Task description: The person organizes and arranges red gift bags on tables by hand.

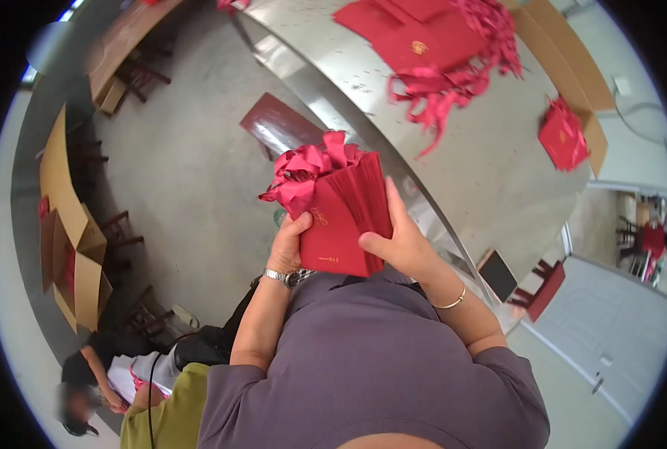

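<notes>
Between my two hands is a thick stack of red gift bags [337, 232] with gold print on the front. Pink-red ribbon handles [303, 170] bunch up at the stack's upper left. My left hand [291, 241] grips the left edge, its thumb on the front bag; a metal watch is on that wrist. On the right side, my right hand [402, 238] clasps the stack with the thumb across the front and the fingers along the edge. The bags are slightly fanned on the right. My fingers behind the stack are hidden.
A metal-edged table [483, 191] stands ahead and right, with a pile of red bags [423, 45] and ribbons on it. An open cardboard box [565, 56] is beyond. A brown bench [285, 123] stands ahead. Another person [116, 374] sits at lower left, near cardboard boxes [79, 258].
</notes>
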`<act>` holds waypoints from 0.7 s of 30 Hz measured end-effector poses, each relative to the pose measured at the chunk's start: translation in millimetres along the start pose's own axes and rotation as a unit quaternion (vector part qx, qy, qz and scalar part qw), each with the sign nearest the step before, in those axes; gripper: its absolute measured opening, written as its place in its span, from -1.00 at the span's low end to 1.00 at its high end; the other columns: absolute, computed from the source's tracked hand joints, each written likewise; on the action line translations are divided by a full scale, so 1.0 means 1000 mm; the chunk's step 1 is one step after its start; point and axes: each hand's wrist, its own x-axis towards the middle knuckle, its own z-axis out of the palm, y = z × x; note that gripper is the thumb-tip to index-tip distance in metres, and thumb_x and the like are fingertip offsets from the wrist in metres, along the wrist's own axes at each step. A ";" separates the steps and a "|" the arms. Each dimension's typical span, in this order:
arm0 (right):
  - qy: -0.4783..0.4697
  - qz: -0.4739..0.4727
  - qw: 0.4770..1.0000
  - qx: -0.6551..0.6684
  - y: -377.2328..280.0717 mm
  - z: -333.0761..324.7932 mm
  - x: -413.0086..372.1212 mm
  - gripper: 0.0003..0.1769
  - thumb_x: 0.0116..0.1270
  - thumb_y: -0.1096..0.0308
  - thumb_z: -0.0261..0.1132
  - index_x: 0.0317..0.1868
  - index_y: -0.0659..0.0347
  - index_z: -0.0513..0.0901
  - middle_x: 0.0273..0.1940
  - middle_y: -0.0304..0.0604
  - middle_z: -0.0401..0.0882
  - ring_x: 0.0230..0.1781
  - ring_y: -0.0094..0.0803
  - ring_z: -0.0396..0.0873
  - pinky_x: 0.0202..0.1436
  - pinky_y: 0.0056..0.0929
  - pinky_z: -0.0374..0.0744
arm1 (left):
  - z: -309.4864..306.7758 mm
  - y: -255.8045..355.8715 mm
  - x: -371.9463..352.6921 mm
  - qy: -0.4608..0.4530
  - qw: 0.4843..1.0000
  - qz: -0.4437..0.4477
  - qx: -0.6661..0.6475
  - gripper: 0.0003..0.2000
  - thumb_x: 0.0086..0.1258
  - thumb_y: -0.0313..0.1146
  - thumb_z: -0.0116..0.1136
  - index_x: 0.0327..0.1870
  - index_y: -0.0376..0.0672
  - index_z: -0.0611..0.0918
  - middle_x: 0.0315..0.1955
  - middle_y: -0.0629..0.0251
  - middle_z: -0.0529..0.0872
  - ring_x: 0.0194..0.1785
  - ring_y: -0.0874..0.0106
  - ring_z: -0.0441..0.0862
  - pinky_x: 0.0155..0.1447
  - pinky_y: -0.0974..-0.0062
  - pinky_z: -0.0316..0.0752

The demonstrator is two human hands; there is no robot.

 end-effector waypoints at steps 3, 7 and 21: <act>-0.031 0.070 0.981 -0.176 -0.008 0.028 0.050 0.22 0.02 0.07 0.44 0.39 0.54 -0.20 0.31 0.26 0.19 0.33 -0.08 0.26 0.36 -0.32 0.24 | -0.010 0.049 0.000 0.027 0.989 0.080 0.119 -0.44 0.16 -0.29 0.32 0.19 -0.21 0.41 0.03 0.29 0.57 0.08 0.38 0.54 0.17 0.39 0.46; 0.002 0.051 0.994 -0.098 -0.001 0.092 0.131 -0.07 0.07 0.24 0.42 0.33 0.42 0.09 0.14 0.10 0.44 0.14 -0.22 0.47 0.21 -0.33 0.41 | -0.038 0.112 0.007 0.070 0.977 0.148 0.138 -0.54 0.23 -0.35 0.25 0.16 -0.23 0.43 0.02 0.29 0.58 0.04 0.41 0.54 0.15 0.43 0.44; -0.175 0.236 0.956 0.010 0.007 0.238 0.277 -0.21 0.10 0.32 0.44 0.26 0.43 0.24 0.09 -0.03 0.47 0.08 -0.35 0.47 0.18 -0.38 0.44 | -0.165 0.314 0.013 0.312 0.910 0.266 0.060 -0.82 0.41 -0.32 0.08 -0.29 -0.26 0.59 -0.40 0.39 0.64 -0.38 0.64 0.52 -0.27 0.63 0.45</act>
